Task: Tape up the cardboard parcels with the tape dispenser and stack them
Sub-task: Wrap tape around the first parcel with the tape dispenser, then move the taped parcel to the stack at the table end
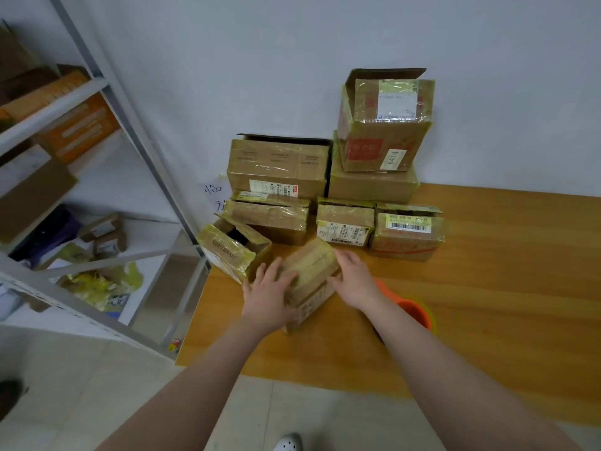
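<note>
Against the white wall (292, 60), the job looks well short of done — the big parcel (279, 164) has a flap up, and the top box (385, 125) of the only stack (374, 185) gapes too; in front, a row of small parcels (344, 226) sits unstacked; a tilted box (227, 252) at the table's left edge lies open. Nearest, the left hand (270, 294) and right hand (354, 281) hold a held parcel (312, 275) between them, fingers curled over its edges; the orange tape dispenser (416, 312) lies idle just behind the right forearm. Grey metal shelving (97, 102) stands to the left; pale floor tiles (81, 385) run below; the wooden table (504, 271) bears everything — its right side bare wood.
</note>
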